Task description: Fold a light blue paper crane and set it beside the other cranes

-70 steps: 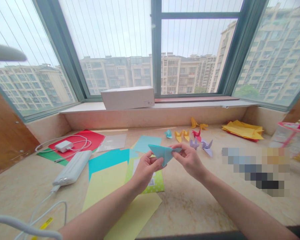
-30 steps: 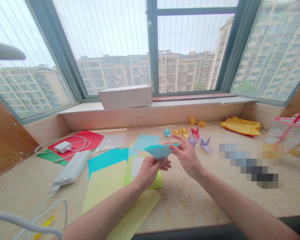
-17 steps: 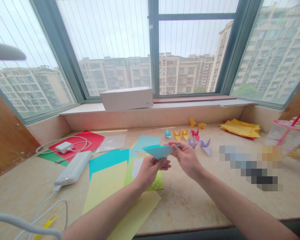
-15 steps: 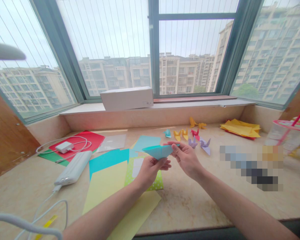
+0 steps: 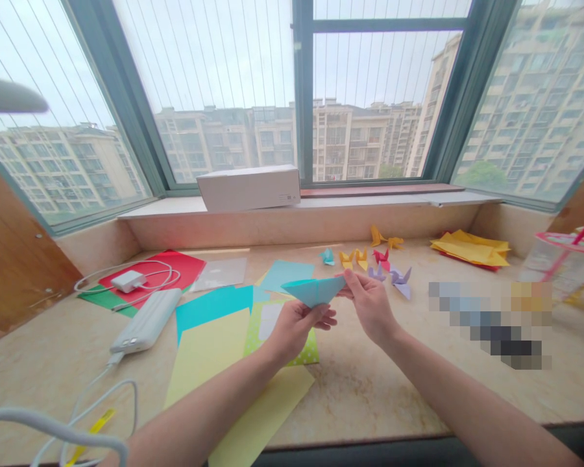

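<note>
A folded light-blue paper piece (image 5: 312, 290) is held in the air above the marble counter (image 5: 370, 389). My left hand (image 5: 294, 325) grips it from below with fingers curled under the lower point. My right hand (image 5: 370, 305) pinches its right tip between thumb and fingers. Beneath the hands lie loose sheets: teal (image 5: 211, 306), pale yellow (image 5: 202, 353) and a green dotted pack (image 5: 305, 350). Several small folded paper cranes (image 5: 370, 263) stand just beyond my right hand.
A white power bank (image 5: 146, 319) with cables and a charger (image 5: 128, 281) on red paper lie at left. A white box (image 5: 249, 187) sits on the sill. Yellow papers (image 5: 470, 250) and a clear plastic cup (image 5: 562, 263) are at right.
The paper piece has been turned from a flat triangle to a shallower, boat-like shape. My right hand opened briefly, then pinched the right tip again. The left hand stays underneath.
</note>
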Demonstrator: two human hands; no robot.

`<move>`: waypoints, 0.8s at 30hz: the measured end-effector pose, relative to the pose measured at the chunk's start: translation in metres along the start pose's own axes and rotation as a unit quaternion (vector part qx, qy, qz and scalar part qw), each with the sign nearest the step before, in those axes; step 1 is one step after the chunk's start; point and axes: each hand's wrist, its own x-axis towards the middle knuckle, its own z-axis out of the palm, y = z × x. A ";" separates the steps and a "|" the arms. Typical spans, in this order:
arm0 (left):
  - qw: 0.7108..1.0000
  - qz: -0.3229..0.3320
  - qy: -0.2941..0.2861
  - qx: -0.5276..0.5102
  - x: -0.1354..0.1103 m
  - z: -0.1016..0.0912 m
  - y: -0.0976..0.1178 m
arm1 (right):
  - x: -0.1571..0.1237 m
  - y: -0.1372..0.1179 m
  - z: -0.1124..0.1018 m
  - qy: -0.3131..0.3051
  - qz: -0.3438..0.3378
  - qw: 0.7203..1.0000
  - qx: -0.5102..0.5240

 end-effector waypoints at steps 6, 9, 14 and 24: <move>1.000 -0.006 0.003 0.008 0.000 -0.004 0.001 | 0.001 0.004 -0.004 -0.013 -0.029 0.998 -0.050; 1.000 -0.004 -0.004 0.021 0.001 -0.007 0.002 | 0.002 0.003 -0.006 -0.040 -0.056 0.993 -0.096; 0.999 0.030 0.014 0.018 0.004 -0.011 0.005 | 0.004 -0.002 -0.009 -0.044 -0.060 0.983 -0.165; 0.984 0.019 -0.074 0.162 0.006 -0.028 0.002 | -0.006 -0.004 -0.006 -0.240 0.030 0.957 -0.162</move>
